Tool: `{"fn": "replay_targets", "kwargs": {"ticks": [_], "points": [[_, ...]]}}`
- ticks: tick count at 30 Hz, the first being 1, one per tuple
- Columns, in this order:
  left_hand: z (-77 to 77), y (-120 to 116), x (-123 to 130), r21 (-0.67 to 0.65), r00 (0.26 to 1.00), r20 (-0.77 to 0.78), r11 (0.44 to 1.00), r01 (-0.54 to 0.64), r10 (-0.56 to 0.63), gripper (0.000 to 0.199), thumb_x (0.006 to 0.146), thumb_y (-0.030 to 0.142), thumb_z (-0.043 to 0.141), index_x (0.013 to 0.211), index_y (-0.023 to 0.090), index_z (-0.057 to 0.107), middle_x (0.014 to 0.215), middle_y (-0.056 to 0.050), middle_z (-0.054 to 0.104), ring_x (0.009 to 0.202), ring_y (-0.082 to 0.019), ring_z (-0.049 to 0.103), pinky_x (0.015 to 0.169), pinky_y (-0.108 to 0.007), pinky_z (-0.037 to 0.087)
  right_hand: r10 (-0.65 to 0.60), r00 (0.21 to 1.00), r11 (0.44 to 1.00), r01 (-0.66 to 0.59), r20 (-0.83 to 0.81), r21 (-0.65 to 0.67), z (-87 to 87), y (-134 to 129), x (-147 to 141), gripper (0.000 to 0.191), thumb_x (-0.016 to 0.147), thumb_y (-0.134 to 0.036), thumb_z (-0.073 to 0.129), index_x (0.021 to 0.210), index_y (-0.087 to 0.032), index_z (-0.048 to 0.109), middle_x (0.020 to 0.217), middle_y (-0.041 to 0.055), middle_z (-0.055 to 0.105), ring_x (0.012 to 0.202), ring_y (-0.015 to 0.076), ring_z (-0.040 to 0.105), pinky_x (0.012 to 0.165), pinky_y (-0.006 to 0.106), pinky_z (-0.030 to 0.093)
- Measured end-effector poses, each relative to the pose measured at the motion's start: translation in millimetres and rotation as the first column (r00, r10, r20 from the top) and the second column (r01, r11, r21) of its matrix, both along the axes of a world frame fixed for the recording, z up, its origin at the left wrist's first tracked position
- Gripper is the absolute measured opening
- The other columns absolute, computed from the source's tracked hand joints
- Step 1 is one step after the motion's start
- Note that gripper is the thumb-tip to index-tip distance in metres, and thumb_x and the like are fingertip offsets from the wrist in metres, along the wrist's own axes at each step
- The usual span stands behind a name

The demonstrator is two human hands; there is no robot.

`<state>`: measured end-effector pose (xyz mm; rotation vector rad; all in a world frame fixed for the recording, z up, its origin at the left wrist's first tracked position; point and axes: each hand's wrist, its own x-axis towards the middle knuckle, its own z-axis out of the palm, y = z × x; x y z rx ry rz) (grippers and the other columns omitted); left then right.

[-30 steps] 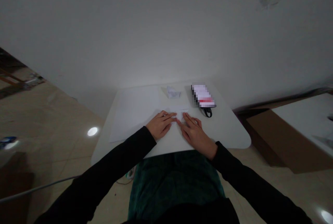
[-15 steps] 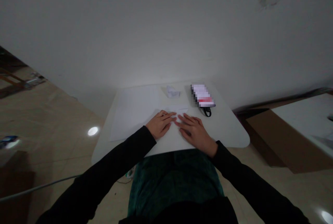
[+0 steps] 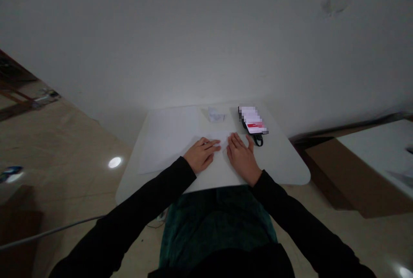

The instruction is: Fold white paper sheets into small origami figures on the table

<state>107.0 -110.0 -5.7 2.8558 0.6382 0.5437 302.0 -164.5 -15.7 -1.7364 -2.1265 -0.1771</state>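
Observation:
A piece of white paper [image 3: 223,143] lies flat on the white table [image 3: 284,162], partly covered by my fingers. From the left, my left hand [image 3: 202,154] rests on it with the fingers stretched out. My right hand [image 3: 241,155] lies palm down over the paper's right part, its fingers extended and the outermost one spread away. A small folded paper piece [image 3: 216,115] stands just beyond the hands. Large white sheets [image 3: 167,138] lie to the left, their right edge near my left hand. The paper's exact folds are hard to see.
A phone [image 3: 253,119] with a blurred lit screen and a black strap loop [image 3: 258,140] sits right of my hands. A pale wall [image 3: 193,45] rises behind the table. A cardboard box [image 3: 358,174] stands at the right, and a cable [image 3: 54,230] runs at lower left.
My right hand has shifted and turned, its fingers now pointing forward instead of left toward my other hand. My left hand stays nearly in place.

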Motion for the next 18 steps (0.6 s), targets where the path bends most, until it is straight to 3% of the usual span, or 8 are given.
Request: {"fn": "replay_targets", "kwargs": {"ticks": [3, 7, 11, 13, 15, 18], "points": [[1.7, -3, 1, -0.001, 1.0, 0.004, 1.0, -0.01, 0.01, 0.041, 0.082, 0.012, 0.042, 0.122, 0.016, 0.053, 0.137, -0.013, 0.048, 0.115, -0.025, 0.047, 0.097, -0.049, 0.038, -0.023, 1.0, 1.0, 0.023, 0.005, -0.019, -4.5, -11, -5, 0.038, 0.094, -0.022, 0.038, 0.128, -0.015, 0.052, 0.138, 0.0218, 0.045, 0.133, 0.0297, 0.036, 0.105, 0.054, 0.014], [10.8, -1, 3, -0.002, 1.0, -0.017, 1.0, 0.014, -0.014, 0.042, 0.08, 0.012, 0.043, 0.121, 0.015, 0.053, 0.135, -0.014, 0.049, 0.115, -0.026, 0.048, 0.096, -0.048, 0.037, 0.025, 0.999, 1.0, -0.026, -0.032, -0.017, -6.3, -19, 1, 0.035, 0.094, -0.026, 0.042, 0.126, -0.029, 0.055, 0.142, 0.0165, 0.041, 0.133, 0.03, 0.034, 0.101, 0.051, 0.02], [30.4, 12, -3, -0.061, 0.972, -0.183, 0.989, 0.136, -0.145, 0.061, 0.062, 0.011, 0.055, 0.123, 0.014, 0.052, 0.137, -0.015, 0.047, 0.11, -0.028, 0.051, 0.093, -0.046, 0.039, 0.086, 0.996, 0.995, -0.087, -0.035, -0.039, -3.3, -20, 12, 0.032, 0.093, -0.031, 0.046, 0.122, -0.037, 0.058, 0.144, 0.0123, 0.039, 0.135, 0.0312, 0.03, 0.099, 0.051, 0.023], [39.0, 21, -11, -0.066, 0.958, -0.25, 0.989, 0.132, -0.144, 0.071, 0.056, 0.009, 0.057, 0.125, 0.02, 0.051, 0.137, -0.009, 0.049, 0.11, -0.03, 0.05, 0.091, -0.047, 0.039, 0.102, 0.994, 0.994, -0.103, -0.033, -0.03, -1.6, -19, 16, 0.031, 0.092, -0.033, 0.048, 0.121, -0.038, 0.058, 0.146, 0.0103, 0.036, 0.137, 0.0341, 0.023, 0.098, 0.052, 0.023], [43.3, 31, -20, -0.05, 0.962, -0.248, 0.993, 0.107, -0.117, 0.074, 0.056, 0.004, 0.054, 0.127, 0.026, 0.05, 0.137, -0.005, 0.049, 0.117, -0.029, 0.046, 0.094, -0.048, 0.036, 0.117, 0.992, 0.993, -0.117, -0.038, -0.013, 0.3, -20, 17, 0.033, 0.091, -0.033, 0.05, 0.122, -0.037, 0.058, 0.149, 0.009, 0.03, 0.139, 0.0369, 0.015, 0.098, 0.052, 0.024], [41.1, 41, -33, -0.046, 0.985, -0.169, 0.999, 0.026, -0.033, 0.058, 0.069, 0.005, 0.05, 0.123, 0.026, 0.054, 0.137, -0.005, 0.05, 0.121, -0.024, 0.045, 0.097, -0.046, 0.034, 0.157, 0.987, 0.987, -0.157, -0.037, -0.014, 3.4, -21, 17, 0.034, 0.091, -0.031, 0.05, 0.125, -0.035, 0.055, 0.151, 0.009, 0.026, 0.14, 0.0365, 0.01, 0.099, 0.051, 0.024]]}}
